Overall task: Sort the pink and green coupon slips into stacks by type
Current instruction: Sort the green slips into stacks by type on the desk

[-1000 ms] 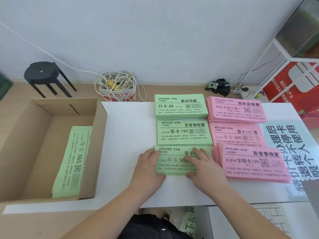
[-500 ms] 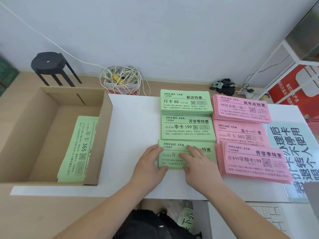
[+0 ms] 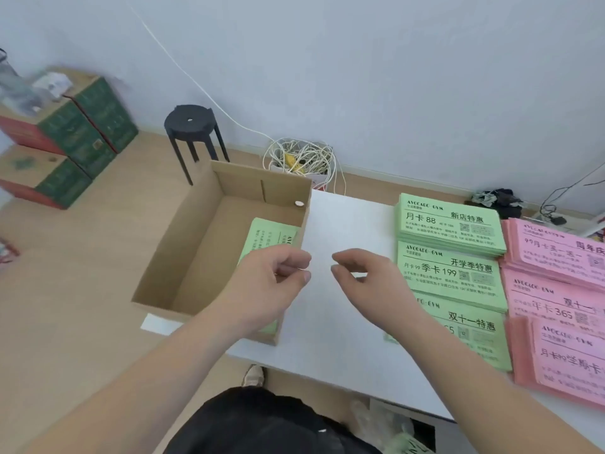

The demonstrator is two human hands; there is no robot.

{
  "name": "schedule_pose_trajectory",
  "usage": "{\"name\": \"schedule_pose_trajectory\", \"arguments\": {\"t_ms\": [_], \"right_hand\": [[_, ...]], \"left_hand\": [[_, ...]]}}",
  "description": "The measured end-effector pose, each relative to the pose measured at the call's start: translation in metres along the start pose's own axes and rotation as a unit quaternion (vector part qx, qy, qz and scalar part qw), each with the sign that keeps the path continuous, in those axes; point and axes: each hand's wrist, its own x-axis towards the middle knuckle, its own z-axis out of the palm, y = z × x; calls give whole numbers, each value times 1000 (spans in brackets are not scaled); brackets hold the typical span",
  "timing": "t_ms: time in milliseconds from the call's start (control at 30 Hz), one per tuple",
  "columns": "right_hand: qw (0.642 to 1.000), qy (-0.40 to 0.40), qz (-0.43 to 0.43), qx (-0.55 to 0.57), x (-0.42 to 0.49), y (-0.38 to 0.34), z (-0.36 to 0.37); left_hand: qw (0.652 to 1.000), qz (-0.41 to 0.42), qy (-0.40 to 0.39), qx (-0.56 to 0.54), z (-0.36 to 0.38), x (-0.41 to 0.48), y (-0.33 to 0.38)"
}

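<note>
**1. Hands.** The left hand (image 3: 265, 283) and the right hand (image 3: 370, 280) hang side by side above the front-left part of the white worktop (image 3: 347, 224). Each has its fingers loosely curled toward the thumb, and neither holds a slip. The left hand is over the right wall of the open brown cardboard box (image 3: 242, 181). The right hand is just left of the green stacks. This placement suggests a transit between box and stacks, with the box as the probable supply.

**2. Sorted stacks.** Three stacks of green paper coupon slips lie in a column on the worktop: the nearest green stack (image 3: 474, 326), the middle green stack (image 3: 451, 273) and the farthest green stack (image 3: 448, 224). Each carries a different printed headline, so one stack appears to serve one type. Directly to their right, pink paper slips form a parallel column: the nearest pink stack (image 3: 563, 355), the middle pink stack (image 3: 553, 303) and the farthest pink stack (image 3: 556, 247). All lie print-side up with the text facing the person, which lets each headline be read for matching.

**3. Supply.** Inside the box, a pile of green slips (image 3: 271, 234) lies against the right wall, turned lengthwise and partly hidden by the left hand. It is judged to be awaiting sorting.

**4. Background.** A black round stool (image 3: 193, 122) and a tangle of white cable (image 3: 301, 158) stand beyond the box, by the wall.
</note>
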Motion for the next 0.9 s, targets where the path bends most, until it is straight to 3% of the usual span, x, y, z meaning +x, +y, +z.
{"name": "schedule_pose_trajectory", "arguments": {"t_ms": [100,200,333,433,533,700,800,900], "right_hand": [[998,19,-67,-14,26,-22,31],[994,34,-86,-55,54,-35,58],[974,120,-83,-171,81,-48,81],[982,112,-8,-150,87,-53,90],[986,117,46,-111,84,-51,94],[987,130,57,-72,86,-50,102],[988,135,59,-56,86,-48,104],[988,140,63,-9,85,-46,103]], "left_hand": [[997,-4,0,76,-46,32,-33],[978,-4,-51,204,-78,78,-54],[908,98,-157,375,-87,139,-57],[865,106,-233,431,-81,167,-63],[857,121,-249,434,-83,174,-68],[867,177,-228,406,-102,162,-74],[893,156,-287,311,-117,139,-68],[883,130,-365,265,-136,112,-69]]}}
